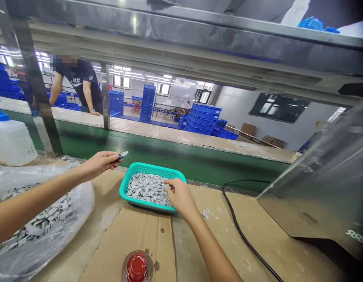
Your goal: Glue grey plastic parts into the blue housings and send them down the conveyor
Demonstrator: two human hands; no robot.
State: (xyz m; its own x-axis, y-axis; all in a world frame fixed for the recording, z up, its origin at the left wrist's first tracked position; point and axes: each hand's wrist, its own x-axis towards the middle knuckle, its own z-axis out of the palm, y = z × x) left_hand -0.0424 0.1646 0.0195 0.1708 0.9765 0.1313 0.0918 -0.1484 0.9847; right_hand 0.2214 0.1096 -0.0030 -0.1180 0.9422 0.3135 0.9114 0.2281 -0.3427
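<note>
My left hand (103, 163) is closed in a pinch on a small dark blue and light grey piece (123, 155), held up left of the basket. The piece's exact kind cannot be made out. A turquoise plastic basket (152, 205) full of small light grey plastic parts (148, 188) stands on the cardboard. Over its right side is my right hand (178, 194), thumb and forefinger apart, fingertips close to the parts. Whether they touch any part is unclear. Beneath my left forearm lies a clear plastic bag (84, 199) holding many similar grey parts (56, 215).
A red domed object (136, 267) sits on the wet-spotted cardboard in front. At left stands a white bottle with a blue cap (14, 139). A black cable (240, 229) curves along the right. Beyond the green belt (123, 145), a person (81, 84) leans on a ledge.
</note>
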